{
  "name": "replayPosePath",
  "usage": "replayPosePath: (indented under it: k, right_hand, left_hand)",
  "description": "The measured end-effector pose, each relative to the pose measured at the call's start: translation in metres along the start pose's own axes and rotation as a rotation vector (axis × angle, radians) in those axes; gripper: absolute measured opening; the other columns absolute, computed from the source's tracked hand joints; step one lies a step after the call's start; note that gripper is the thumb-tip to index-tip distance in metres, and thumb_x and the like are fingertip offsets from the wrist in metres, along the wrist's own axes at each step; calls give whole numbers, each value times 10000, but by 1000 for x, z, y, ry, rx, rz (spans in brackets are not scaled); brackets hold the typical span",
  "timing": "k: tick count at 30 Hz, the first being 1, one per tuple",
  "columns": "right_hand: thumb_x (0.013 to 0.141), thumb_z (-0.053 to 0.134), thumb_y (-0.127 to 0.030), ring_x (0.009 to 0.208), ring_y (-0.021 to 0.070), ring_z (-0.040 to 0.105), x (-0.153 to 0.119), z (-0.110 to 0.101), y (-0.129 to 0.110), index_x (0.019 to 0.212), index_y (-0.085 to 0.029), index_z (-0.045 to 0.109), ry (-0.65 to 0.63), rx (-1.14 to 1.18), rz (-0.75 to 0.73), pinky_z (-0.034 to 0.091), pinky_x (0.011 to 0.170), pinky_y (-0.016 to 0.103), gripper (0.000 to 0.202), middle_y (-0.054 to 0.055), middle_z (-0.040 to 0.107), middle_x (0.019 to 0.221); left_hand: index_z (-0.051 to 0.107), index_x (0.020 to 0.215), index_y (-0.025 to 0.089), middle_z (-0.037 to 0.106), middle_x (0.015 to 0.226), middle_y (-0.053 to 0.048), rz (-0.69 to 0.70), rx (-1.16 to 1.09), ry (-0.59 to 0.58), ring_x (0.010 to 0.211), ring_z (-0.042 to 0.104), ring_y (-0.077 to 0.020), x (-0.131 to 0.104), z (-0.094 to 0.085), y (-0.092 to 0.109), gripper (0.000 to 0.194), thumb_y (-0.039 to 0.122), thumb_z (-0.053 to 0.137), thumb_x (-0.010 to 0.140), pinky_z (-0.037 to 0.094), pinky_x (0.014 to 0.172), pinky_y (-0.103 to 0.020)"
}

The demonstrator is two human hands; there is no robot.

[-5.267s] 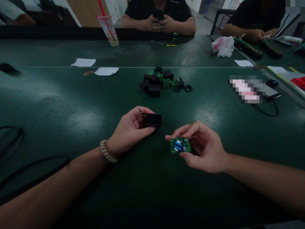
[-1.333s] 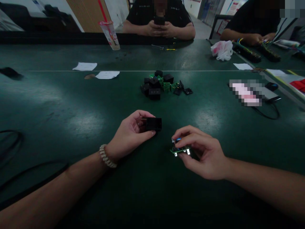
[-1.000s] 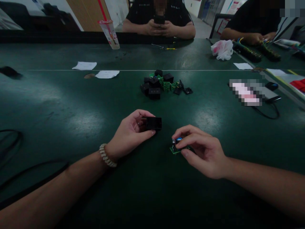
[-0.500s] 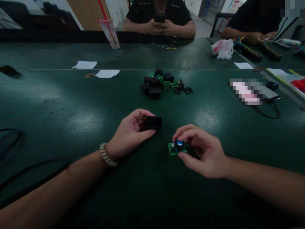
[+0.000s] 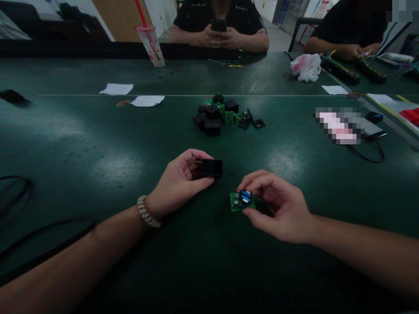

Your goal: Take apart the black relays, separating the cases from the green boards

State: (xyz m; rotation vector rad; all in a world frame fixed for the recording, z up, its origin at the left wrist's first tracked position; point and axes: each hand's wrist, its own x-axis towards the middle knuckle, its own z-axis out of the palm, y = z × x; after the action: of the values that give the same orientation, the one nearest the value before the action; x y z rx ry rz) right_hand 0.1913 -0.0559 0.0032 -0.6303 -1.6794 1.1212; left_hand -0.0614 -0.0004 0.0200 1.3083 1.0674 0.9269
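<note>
Between the thumb and fingers of my left hand [image 5: 185, 176] is a small black plastic case [image 5: 212, 168], held just left of the middle. My right hand [image 5: 278, 205] pinches a green circuit board [image 5: 234, 202] by its edges. On the board's upper face sit a round black and blue part [image 5: 245, 197] and small silvery parts. The case and the board are apart, with a short gap between them. Farther back lies a pile of black cases [image 5: 212, 126], mixed with more green circuit boards [image 5: 229, 117] and flat black pieces [image 5: 258, 123].
Beyond the pile are paper slips [image 5: 148, 101], a plastic cup [image 5: 151, 46] with a red straw, and a crumpled plastic bag [image 5: 306, 67]. One person across the table holds a phone [image 5: 218, 25]; another sits at the right. Black cables [image 5: 49, 226] cross the left side.
The circuit board in my right hand has tilted, so more of its top and the blue-striped part shows. My left hand and the black case have stayed in place.
</note>
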Motion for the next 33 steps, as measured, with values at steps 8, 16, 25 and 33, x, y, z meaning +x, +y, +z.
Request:
replayPosePath:
  k: [8,16,25,33]
  right_hand:
    - [872,771,-59,1078,211,720,-1,0,2,1219,-235,684,15,-24,-28,661,884,370,399,95,669,1193]
    - [895,769,-89,1080,215,738,0,0,-2,1181,-240,705,7,-56,1,672,831,352,330,109,680,1230]
    - [913,761,-97,1072,210,734,0,0,-2,1103,-237,749,14,-58,-6,684,824,348,236,102,684,1210]
    - [945,712,-83,1013,188,753,1,-2,-7,1072,-216,769,5,-99,8,695,810,313,193,107,695,1181]
  left_hand:
    - [652,1101,184,762,1164,-71,-8,8,-1,1110,749,-241,0,0,0,470,167,903,705,609,1044,-435]
    - [655,1099,184,762,1165,-64,-2,0,-1,1106,749,-233,-1,1,-1,461,157,900,710,615,1029,-416]
    - [656,1102,184,764,1171,-73,-1,18,0,1117,749,-247,-1,1,1,456,176,895,714,602,1049,-444]
    - [653,1111,181,765,1173,-76,-2,24,-5,1120,753,-253,-1,0,0,470,173,896,709,612,1041,-442]
